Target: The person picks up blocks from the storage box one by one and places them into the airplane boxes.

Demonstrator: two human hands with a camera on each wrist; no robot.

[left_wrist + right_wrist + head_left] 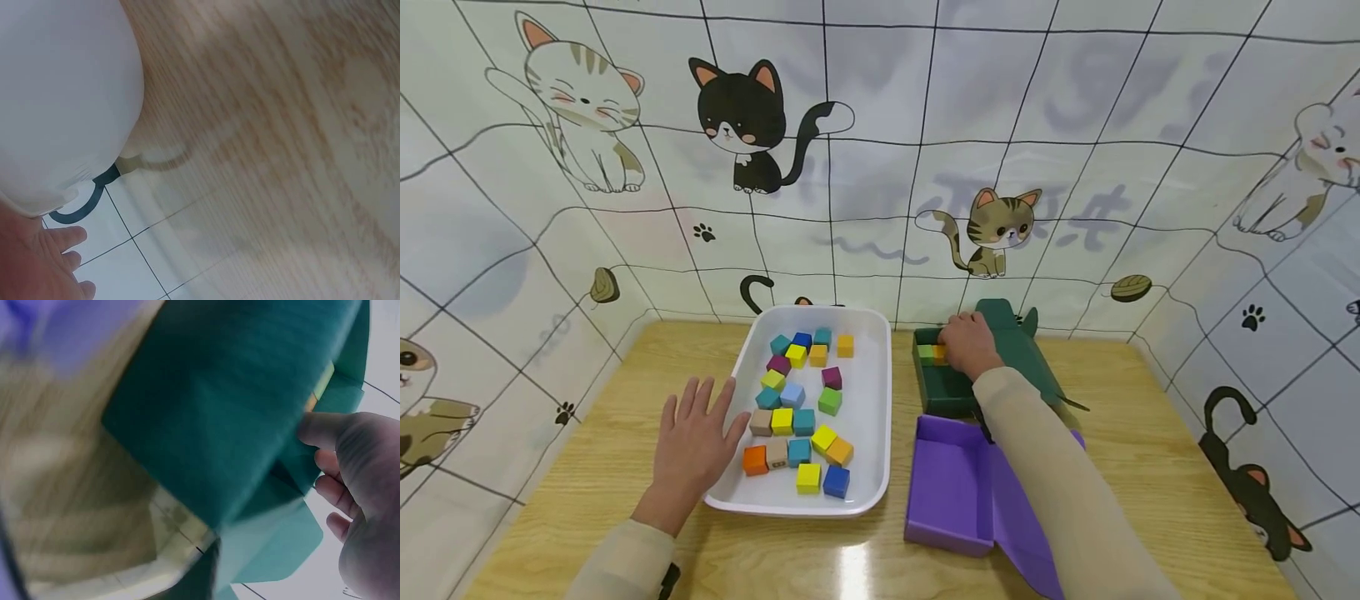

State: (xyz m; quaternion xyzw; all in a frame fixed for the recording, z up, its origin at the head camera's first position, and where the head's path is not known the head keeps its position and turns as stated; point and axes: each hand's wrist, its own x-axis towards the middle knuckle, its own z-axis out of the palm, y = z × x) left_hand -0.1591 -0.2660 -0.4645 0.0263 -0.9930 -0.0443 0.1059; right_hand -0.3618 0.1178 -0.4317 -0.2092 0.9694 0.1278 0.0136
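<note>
My left hand [696, 442], fingers spread and straight, lies at the left rim of a white tray [868, 467]. In the left wrist view the fingers [67, 237] show beside the tray's outer wall. Several coloured wooden cubes, among them a green cube [830, 402] and a dark blue cube [837, 482], sit in the tray. My right hand [972, 343] reaches into the back of an open green box [942, 392], fingers bent downward. Close to its fingertips are a light green cube [926, 355] and an orange cube [939, 356]. I cannot tell whether it pinches a cube.
An open purple box [951, 492] stands in front of the green one, its lid folded right beneath my right forearm. The green lid [1018, 358] leans back to the right. A cat-patterned sheet [880, 167] rises behind the wooden table [1157, 467].
</note>
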